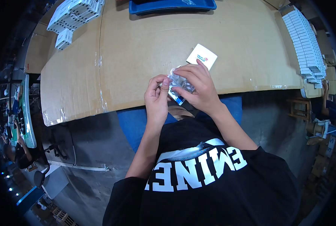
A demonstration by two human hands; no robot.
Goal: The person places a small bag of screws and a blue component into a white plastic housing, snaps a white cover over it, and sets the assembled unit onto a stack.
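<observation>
Near the table's front edge, both hands are at a clear plastic bag (pixel 183 83) with small items inside that I cannot make out. My left hand (pixel 157 97) pinches the bag's left side between thumb and fingers. Over its right side my right hand (pixel 201 87) is curled, thumb and fingers on the plastic. A blue and white piece (pixel 178 100) shows at the bag's lower end. Just beyond my right hand lies a white square box (pixel 202 55) with small printing, one fingertip over its lower edge.
Stacked white boxes stand at the back left (pixel 74 14) and on the right (pixel 303 43). A blue tray (pixel 171 6) sits at the back of the cardboard-covered table (pixel 134 49). Other people (pixel 22 154) are at far left and far right (pixel 328 107).
</observation>
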